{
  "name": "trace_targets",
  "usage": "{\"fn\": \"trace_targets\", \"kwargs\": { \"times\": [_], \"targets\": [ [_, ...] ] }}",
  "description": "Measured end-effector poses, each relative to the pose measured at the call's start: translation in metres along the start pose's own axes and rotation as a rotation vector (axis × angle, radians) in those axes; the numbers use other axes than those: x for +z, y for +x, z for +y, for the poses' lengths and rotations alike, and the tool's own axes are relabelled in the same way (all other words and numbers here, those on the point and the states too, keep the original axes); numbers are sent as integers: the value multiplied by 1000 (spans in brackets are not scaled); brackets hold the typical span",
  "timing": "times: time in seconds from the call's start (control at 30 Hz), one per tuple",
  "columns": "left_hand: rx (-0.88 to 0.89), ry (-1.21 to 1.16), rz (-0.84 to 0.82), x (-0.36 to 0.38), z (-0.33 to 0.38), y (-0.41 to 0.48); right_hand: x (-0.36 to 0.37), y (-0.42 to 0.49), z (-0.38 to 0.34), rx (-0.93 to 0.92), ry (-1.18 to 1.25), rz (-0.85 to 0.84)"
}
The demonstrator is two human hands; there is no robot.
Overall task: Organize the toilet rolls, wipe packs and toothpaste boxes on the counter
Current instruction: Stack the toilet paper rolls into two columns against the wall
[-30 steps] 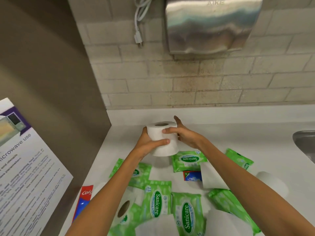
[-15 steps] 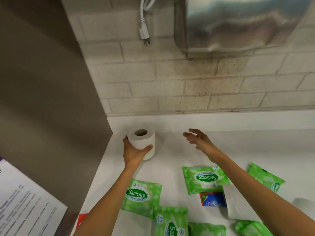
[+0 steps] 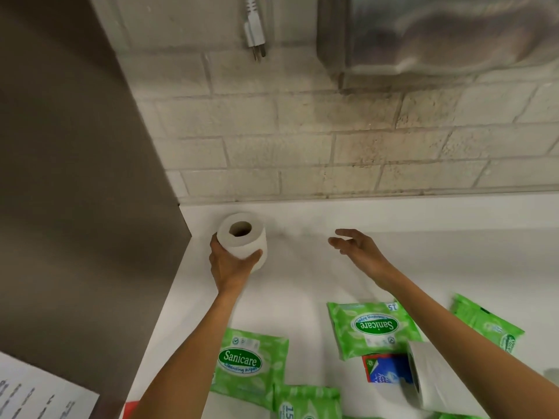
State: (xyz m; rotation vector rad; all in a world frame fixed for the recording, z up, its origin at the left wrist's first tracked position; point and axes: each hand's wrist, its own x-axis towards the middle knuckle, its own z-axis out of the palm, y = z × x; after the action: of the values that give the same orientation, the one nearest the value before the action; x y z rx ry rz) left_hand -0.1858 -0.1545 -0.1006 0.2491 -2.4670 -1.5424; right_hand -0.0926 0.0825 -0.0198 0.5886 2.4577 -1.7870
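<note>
A white toilet roll (image 3: 245, 237) stands upright in the counter's back left corner, its core facing up. My left hand (image 3: 228, 264) grips its near side. To the right, my right hand (image 3: 358, 247) hovers above the counter (image 3: 302, 285) with relaxed fingers, holding nothing. Green Sanicare wipe packs lie nearer me: one (image 3: 249, 364) under my left forearm, one (image 3: 373, 326) under my right forearm, one (image 3: 487, 325) at the right. A blue and red toothpaste box (image 3: 385, 368) lies beside a second toilet roll (image 3: 429, 376) on its side.
A brown panel (image 3: 84, 207) walls off the counter's left side. A tiled wall (image 3: 332, 152) runs behind, with a steel hand dryer (image 3: 438, 34) and a dangling plug (image 3: 255, 40) above. A printed notice (image 3: 39, 391) hangs at the lower left.
Both hands held the roll mid-counter a second ago. My left hand carried it to the back left corner and set it upright; my right hand let go and stays to the right.
</note>
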Motion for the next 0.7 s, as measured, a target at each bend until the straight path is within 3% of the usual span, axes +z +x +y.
{"fn": "trace_targets", "kwargs": {
  "times": [0.5,0.7],
  "targets": [
    [6,-46,-103,4,1,20,-7,3,1,6,-12,22],
    [-158,40,-252,-7,5,9,-7,-5,0,11,6,40]
  ]
}}
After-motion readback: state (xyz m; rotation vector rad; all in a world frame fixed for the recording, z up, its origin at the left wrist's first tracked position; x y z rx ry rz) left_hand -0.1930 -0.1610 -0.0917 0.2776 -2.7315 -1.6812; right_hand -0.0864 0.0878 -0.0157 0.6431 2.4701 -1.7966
